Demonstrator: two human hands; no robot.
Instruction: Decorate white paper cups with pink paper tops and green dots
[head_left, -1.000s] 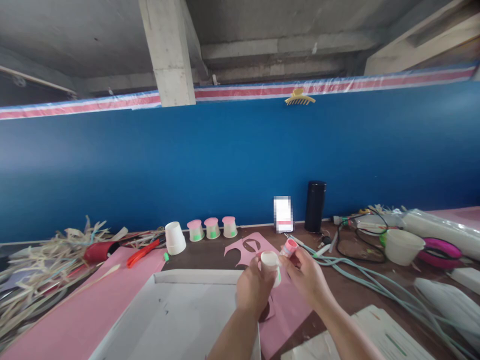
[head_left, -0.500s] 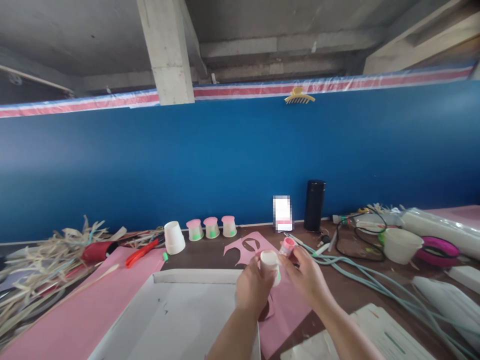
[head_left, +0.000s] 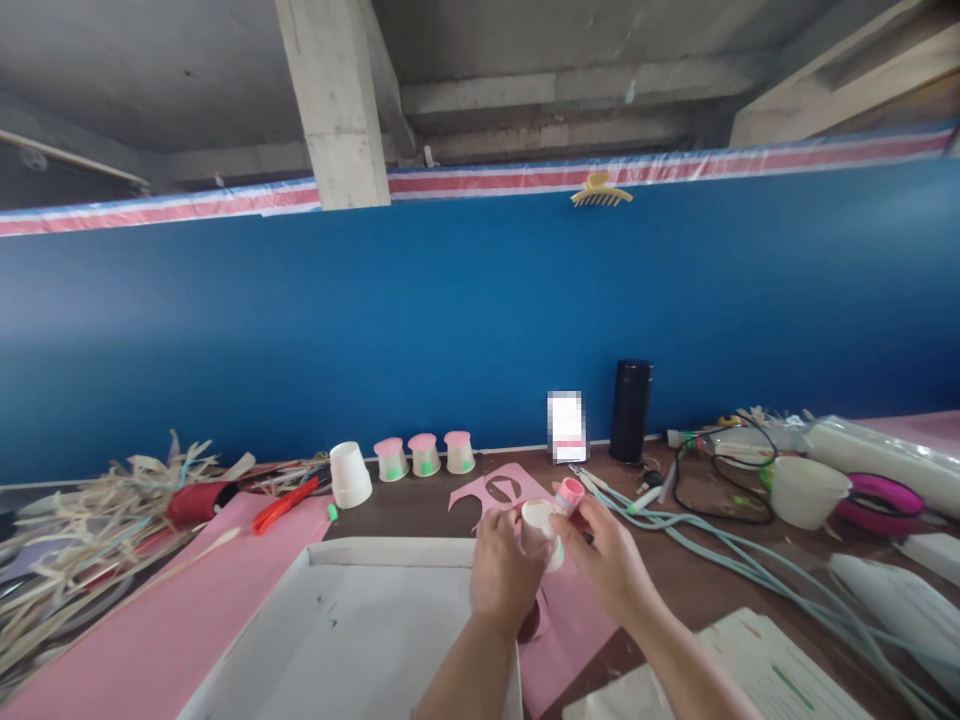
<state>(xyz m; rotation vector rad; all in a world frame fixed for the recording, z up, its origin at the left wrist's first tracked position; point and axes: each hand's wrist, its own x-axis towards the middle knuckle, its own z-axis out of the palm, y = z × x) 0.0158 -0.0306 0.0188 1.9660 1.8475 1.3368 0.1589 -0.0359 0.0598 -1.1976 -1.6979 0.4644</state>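
My left hand is closed around a small white paper cup held upside down above the pink sheet. My right hand pinches a small pink-capped glue stick right beside the cup's base. Both hands meet over the table's middle, just right of the white tray. Three small cups with pink tops and green spots stand in a row at the back, next to a plain white upturned cup.
Dried straw is piled at the left with red scissors. A black bottle stands by the blue wall. Cables, a white bowl, a pink ring and paper sheets lie at the right.
Both hands with the cup and glue stick have drifted slightly left and closer together; the glue stick tip now sits nearer the cup's base.
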